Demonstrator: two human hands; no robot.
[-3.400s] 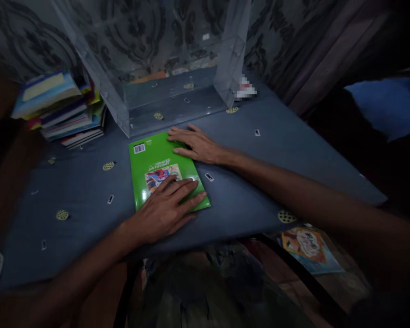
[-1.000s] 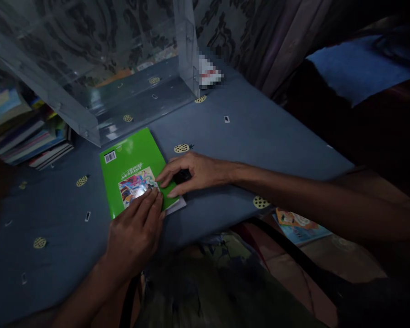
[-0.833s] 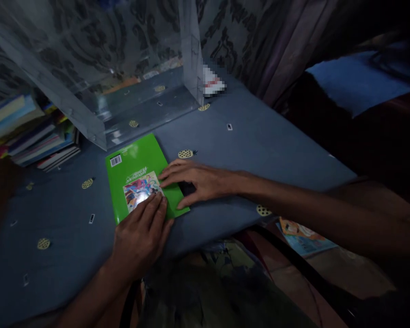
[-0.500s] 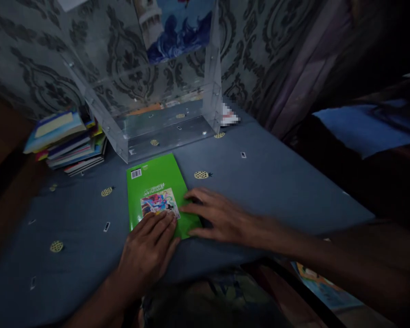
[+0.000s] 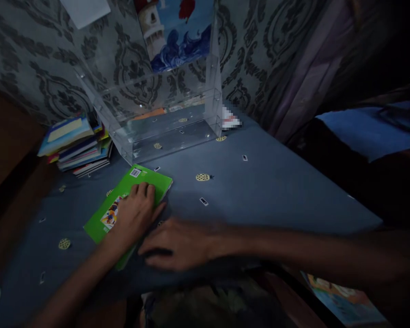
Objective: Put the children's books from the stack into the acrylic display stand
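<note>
A green softcover book (image 5: 159, 178) lies slanted on the table, a barcode at its far corner and a colourful picture on its cover. My left hand (image 5: 136, 212) rests on top of the cover, its thumb apart and reaching past the right edge. It hides part of the picture. Beside the book's near right edge is my right hand (image 5: 174, 246), blurred a little. Its thumb and fingers are apart, with the fingertips close to the edge. I cannot tell whether they touch it.
A clear acrylic stand (image 5: 171, 141) is at the back of the table, by the patterned wall. Left of it sits a stack of books (image 5: 84, 148). The blue-grey tablecloth (image 5: 259, 191) has pineapple prints. A lighthouse painting (image 5: 181, 36) shows above the stand.
The green book has turned and shifted to the left. My left hand has moved farther up over the cover. My right hand has come left and nearer to me.
</note>
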